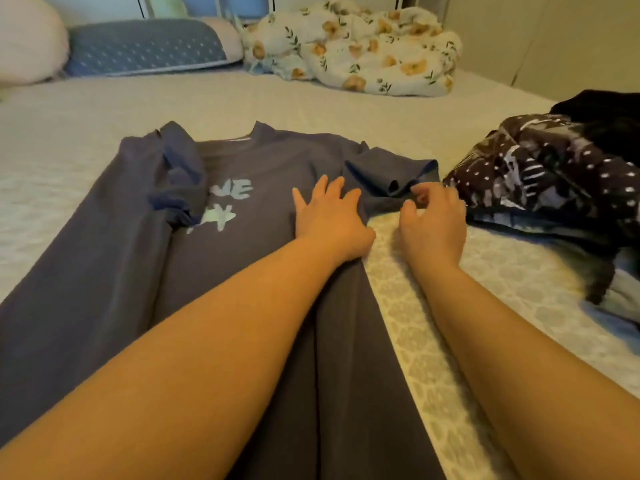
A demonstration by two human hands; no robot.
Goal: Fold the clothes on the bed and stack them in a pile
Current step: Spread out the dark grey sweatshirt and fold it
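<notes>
Shirt [242,271] on bed [104,105], clothes heap [540,178] to its right

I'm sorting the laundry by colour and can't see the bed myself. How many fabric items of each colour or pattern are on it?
Blue-grey T-shirt: 1
Dark patterned garment: 1
Black garment: 1
Floral blanket: 1
Blue pillow: 1
White pillow: 1
Total: 6

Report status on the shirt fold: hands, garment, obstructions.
Left hand flat on blue shirt. Right hand curled at its right sleeve, grip unclear. Dark patterned clothes close on the right.
</notes>
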